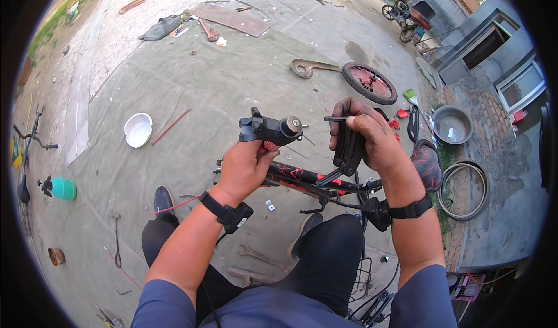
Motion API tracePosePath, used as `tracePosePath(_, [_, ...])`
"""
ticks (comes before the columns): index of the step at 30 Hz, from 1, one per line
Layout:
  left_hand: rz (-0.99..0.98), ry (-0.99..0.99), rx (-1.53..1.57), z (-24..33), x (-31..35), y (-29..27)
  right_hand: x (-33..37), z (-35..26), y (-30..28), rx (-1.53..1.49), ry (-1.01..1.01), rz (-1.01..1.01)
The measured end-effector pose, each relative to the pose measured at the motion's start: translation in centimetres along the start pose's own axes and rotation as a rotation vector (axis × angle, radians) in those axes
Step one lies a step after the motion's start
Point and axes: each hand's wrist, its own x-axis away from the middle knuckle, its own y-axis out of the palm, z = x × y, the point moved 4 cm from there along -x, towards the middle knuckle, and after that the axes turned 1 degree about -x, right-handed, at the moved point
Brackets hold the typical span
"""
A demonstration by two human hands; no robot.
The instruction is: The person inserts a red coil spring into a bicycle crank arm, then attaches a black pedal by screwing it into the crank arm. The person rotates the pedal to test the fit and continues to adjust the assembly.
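Note:
My left hand [244,168] is closed around the lower part of a black bicycle stem [266,127], where a red ringed piece shows between the fingers. A round metal cap with a bolt faces up on the stem's right end. Behind that hand, a black bicycle frame [302,176] with red markings slants away to the right. In my right hand [375,136] is a black folding hex key set [349,148]. One key sticks out leftward near the fingertips, apart from the stem; another folds out at the bottom, over the frame.
A bicycle wheel [370,83] and a grey basin [453,125] lie to the right, near a tyre [465,190]. A white bowl [138,130], green spray bottle [63,188] and red rod [171,127] are leftward. By my feet lies a wrench [261,256].

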Motion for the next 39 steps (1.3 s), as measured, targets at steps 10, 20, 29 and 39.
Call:
tracePosePath(10, [-0.044, -0.048, 0.124, 0.2, -0.2, 0.1, -0.8, 6.7, 3.6, 0.112, -0.112, 0.126])
tracePosePath(20, [-0.089, -0.085, 0.147, -0.3, -0.2, 0.3, -2.6, 9.7, 5.2, 0.074, -0.314, 0.152])
tracePosePath(29, [-0.251, -0.188, 0.189, -2.2, 0.1, 1.4, -1.7, 8.0, 4.4, -0.006, -0.259, 0.133])
tracePosePath(39, [-0.194, -0.157, 0.133, -1.9, -0.2, 1.6, -1.8, 3.1, 3.4, 0.324, -0.375, 0.077])
